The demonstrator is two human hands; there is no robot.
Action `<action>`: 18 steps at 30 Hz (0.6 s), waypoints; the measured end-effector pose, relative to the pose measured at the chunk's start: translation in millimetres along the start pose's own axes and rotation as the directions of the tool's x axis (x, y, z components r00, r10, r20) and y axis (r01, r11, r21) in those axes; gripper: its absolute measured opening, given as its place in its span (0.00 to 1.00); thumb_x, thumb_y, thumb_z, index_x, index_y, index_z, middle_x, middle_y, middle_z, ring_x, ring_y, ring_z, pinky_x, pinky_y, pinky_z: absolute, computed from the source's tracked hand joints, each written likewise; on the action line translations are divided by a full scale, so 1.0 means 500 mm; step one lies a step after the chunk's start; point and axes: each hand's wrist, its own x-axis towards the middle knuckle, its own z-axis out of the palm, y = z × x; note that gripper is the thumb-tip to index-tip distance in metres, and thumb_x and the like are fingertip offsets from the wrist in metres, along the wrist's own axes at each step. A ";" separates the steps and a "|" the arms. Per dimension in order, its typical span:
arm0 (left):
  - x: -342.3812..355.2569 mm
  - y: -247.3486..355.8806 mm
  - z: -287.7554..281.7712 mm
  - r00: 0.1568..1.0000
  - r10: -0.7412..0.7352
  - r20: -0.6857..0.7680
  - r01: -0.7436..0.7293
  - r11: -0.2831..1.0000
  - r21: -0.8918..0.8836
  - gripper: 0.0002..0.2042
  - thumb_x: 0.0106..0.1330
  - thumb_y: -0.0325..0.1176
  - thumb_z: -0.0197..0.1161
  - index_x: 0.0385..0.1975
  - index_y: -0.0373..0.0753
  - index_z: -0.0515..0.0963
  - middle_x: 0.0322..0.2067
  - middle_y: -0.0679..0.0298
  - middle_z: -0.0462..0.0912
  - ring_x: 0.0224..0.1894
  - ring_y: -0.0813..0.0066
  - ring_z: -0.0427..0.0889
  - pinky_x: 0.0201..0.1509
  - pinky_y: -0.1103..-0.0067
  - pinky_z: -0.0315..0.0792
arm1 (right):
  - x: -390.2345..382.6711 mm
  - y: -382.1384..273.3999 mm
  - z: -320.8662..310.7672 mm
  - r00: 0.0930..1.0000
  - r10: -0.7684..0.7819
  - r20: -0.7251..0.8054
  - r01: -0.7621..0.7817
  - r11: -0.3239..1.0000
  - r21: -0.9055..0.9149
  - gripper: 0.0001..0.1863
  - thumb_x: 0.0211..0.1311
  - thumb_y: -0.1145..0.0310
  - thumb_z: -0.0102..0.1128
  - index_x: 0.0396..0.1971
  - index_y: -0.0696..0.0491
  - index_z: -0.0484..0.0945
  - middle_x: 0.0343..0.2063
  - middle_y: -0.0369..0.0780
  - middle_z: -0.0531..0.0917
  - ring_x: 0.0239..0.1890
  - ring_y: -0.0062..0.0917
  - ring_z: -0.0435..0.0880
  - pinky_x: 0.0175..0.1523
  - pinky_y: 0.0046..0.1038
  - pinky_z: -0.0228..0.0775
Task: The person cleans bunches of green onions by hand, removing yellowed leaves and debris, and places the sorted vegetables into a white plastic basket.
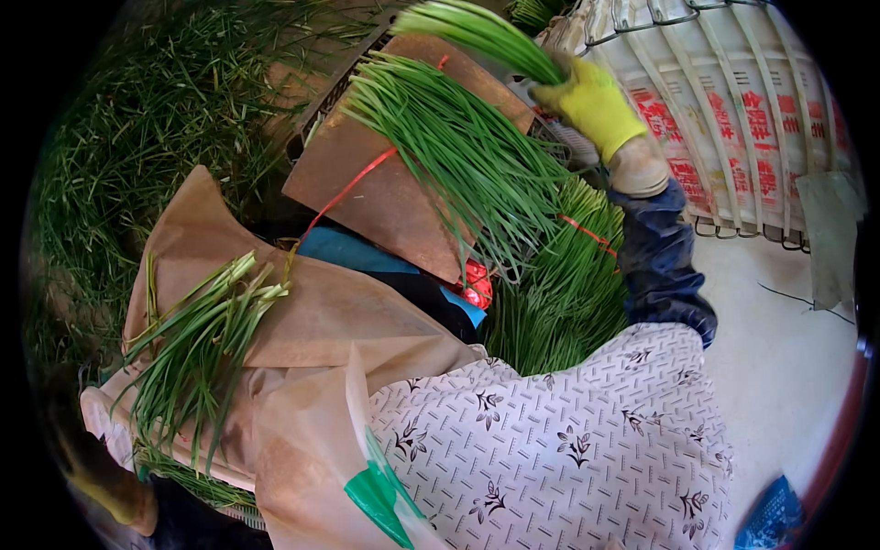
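My right hand (591,105), in a yellow glove, is closed around a bunch of garlic chives (472,32), lifted over the far edge of a brown board (335,183). On that board lies a larger pile of garlic chives (458,137), with a red tie (357,179) running out from beneath it. My left hand (105,486), also gloved, is low at the dark left rim. Its fingers are too dim to read. Nearest to it, a small loose bunch of chives (197,344) rests on the tan apron (312,312) over my lap.
Loose chive leaves (156,137) cover the floor at the left. More chives, with a red band (591,234), stand beside the board. A white ribbed basket (733,101) with red print is at the upper right. A blue packet (773,515) lies at the lower right.
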 end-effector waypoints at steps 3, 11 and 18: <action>-0.017 0.103 0.085 0.932 -0.338 0.132 0.346 0.937 -0.044 0.22 0.66 0.28 0.53 0.60 0.33 0.66 0.57 0.53 0.72 0.59 0.65 0.70 0.61 0.73 0.64 | -0.044 0.034 0.081 0.961 0.261 0.093 -0.267 0.961 0.067 0.28 0.50 0.49 0.60 0.48 0.51 0.75 0.39 0.51 0.81 0.46 0.44 0.79 0.50 0.40 0.70; -0.043 0.165 0.077 0.884 -0.282 0.374 0.279 0.958 0.063 0.26 0.60 0.29 0.56 0.61 0.33 0.65 0.55 0.55 0.73 0.56 0.65 0.72 0.61 0.74 0.63 | 0.038 -0.055 0.204 0.938 0.205 0.280 -0.200 0.979 -0.047 0.28 0.51 0.52 0.60 0.50 0.52 0.73 0.41 0.50 0.81 0.46 0.45 0.79 0.52 0.41 0.70; 0.182 0.395 0.315 0.820 0.219 0.529 -0.020 0.934 -0.356 0.31 0.46 0.20 0.61 0.56 0.29 0.69 0.51 0.55 0.76 0.53 0.66 0.75 0.62 0.74 0.63 | 0.010 -0.021 0.244 0.938 0.209 0.275 -0.218 0.976 0.002 0.38 0.52 0.53 0.60 0.61 0.55 0.63 0.50 0.50 0.77 0.52 0.42 0.76 0.56 0.39 0.66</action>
